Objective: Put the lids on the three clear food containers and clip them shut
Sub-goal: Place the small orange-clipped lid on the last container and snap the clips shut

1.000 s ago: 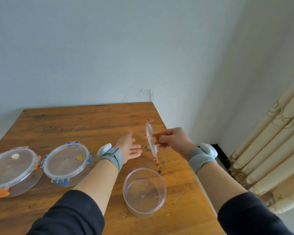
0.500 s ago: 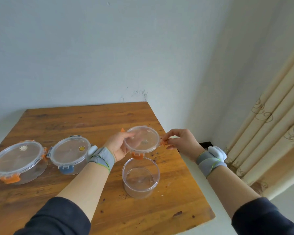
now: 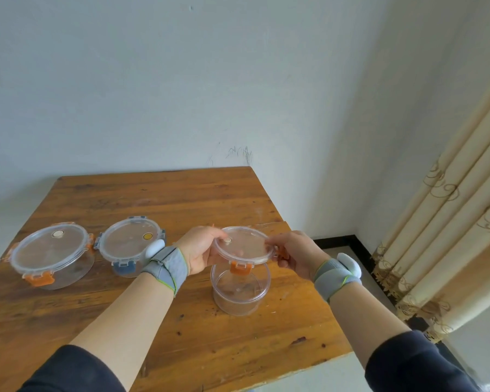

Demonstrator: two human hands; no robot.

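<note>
Fig.: lid now flat over the last open container. The clear round lid [image 3: 242, 245], w/ orange clips, was edge-on in the right hand a second ago; half a sec ago both hands had it turned level, and it is now lower, hovering just above the small open container [image 3: 240, 290] near the table's [image 3: 153, 193] right edge. No contact visible yet betw. lid and rim; the near orange clip [image 3: 240, 269] hangs down in front of the rim. Left hand [image 3: 203, 248] grasps the lid's left edge, thumb on top beside the vent button; right hand [image 3: 296, 254] pinches the right edge, approx. at the clip there. To the left, the large container w/ orange clips [image 3: 50, 254] and the mid container w/ blue clips [image 3: 130, 244] already carry lids; whether every clip is snapped cannot be told. Judgement: two of three look done; what remains is seating this lid squarely, then pressing its clips down. Risk: a dangling clip trapped under the lid.
</note>
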